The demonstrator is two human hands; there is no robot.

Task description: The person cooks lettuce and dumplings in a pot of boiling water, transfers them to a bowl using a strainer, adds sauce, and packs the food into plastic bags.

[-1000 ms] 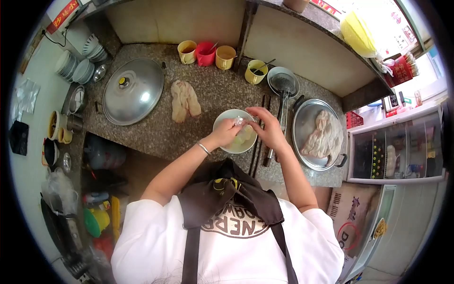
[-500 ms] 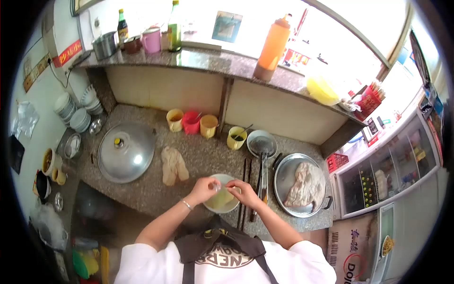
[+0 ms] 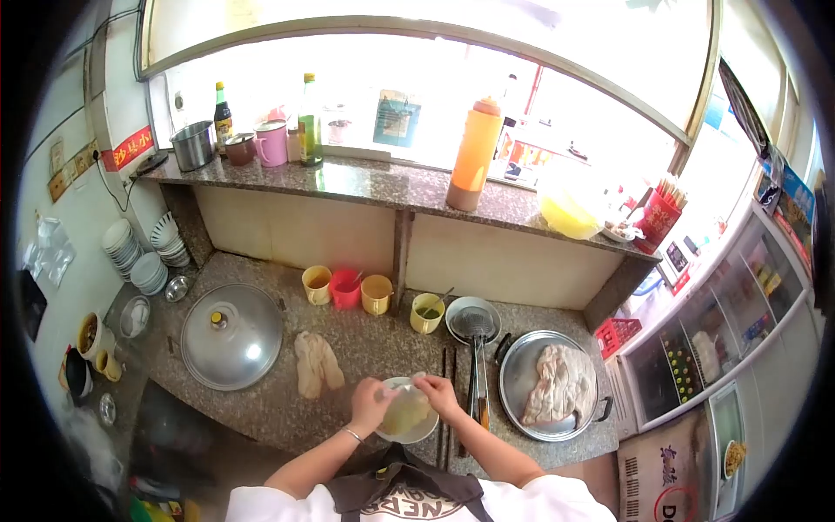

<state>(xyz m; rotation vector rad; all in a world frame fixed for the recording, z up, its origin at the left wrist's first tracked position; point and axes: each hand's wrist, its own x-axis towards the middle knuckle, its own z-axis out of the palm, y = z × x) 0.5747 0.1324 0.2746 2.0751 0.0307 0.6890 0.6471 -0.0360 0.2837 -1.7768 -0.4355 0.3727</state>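
My left hand (image 3: 371, 407) and my right hand (image 3: 438, 396) are both closed over a white bowl (image 3: 428, 431) at the counter's front edge. Stretched between their fingertips is a thin, see-through plastic bag (image 3: 409, 402); its exact outline is hard to make out. Pale yellow-green contents show in the bowl beneath or through the plastic. Left of my left hand, a pair of limp cream-coloured gloves or cloth (image 3: 317, 365) lies on the counter. Dark chopsticks (image 3: 448, 391) lie just right of my right hand.
A domed metal lid (image 3: 230, 339) sits at left. To the right are a strainer (image 3: 475, 322) and a metal pan (image 3: 513, 409) holding a slab of pale meat (image 3: 559, 387). Cups, including a red one (image 3: 346, 289), line the back. An orange squeeze bottle (image 3: 471, 157) stands on the shelf.
The camera view has tilted up, so the counter sits lower in the picture. My hands have moved slightly apart, and the plastic between them is spread wider over the bowl.
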